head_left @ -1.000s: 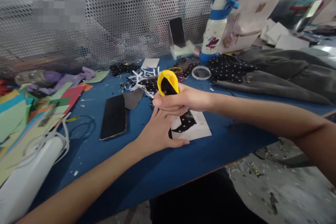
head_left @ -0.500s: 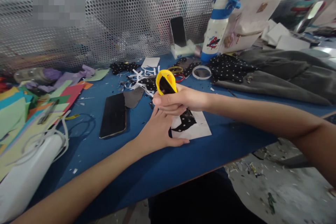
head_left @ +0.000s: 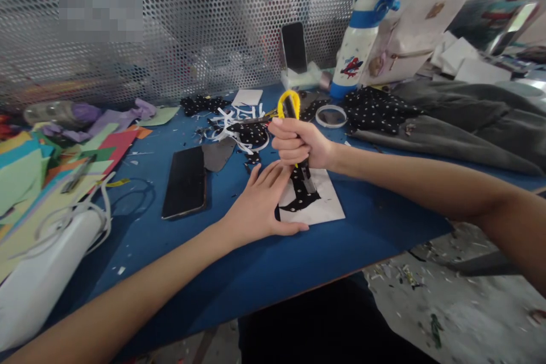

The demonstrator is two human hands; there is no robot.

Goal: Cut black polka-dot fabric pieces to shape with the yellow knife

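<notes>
My right hand [head_left: 301,142] is closed in a fist round a yellow-and-black utility knife [head_left: 290,103]. The knife stands nearly upright, its yellow rear end above the fist and its grey metal end below, over a piece of black polka-dot fabric [head_left: 300,200]. That fabric lies on a white card [head_left: 330,205] on the blue table. My left hand [head_left: 260,205] rests flat with fingers spread, over the left side of the card and fabric, covering part of both. Its fingertips lie close beside the right fist.
A black phone [head_left: 185,182] lies left of my left hand, with coloured papers [head_left: 77,170] and a white power strip [head_left: 51,273] farther left. Behind are fabric scraps, white strips [head_left: 226,125], a tape roll [head_left: 331,116] and a bottle [head_left: 354,51]. Grey cloth [head_left: 460,119] lies right.
My right hand has tilted the knife from pointing its yellow end toward me to nearly upright, bringing its metal end over the fabric. My left hand has stayed on the card.
</notes>
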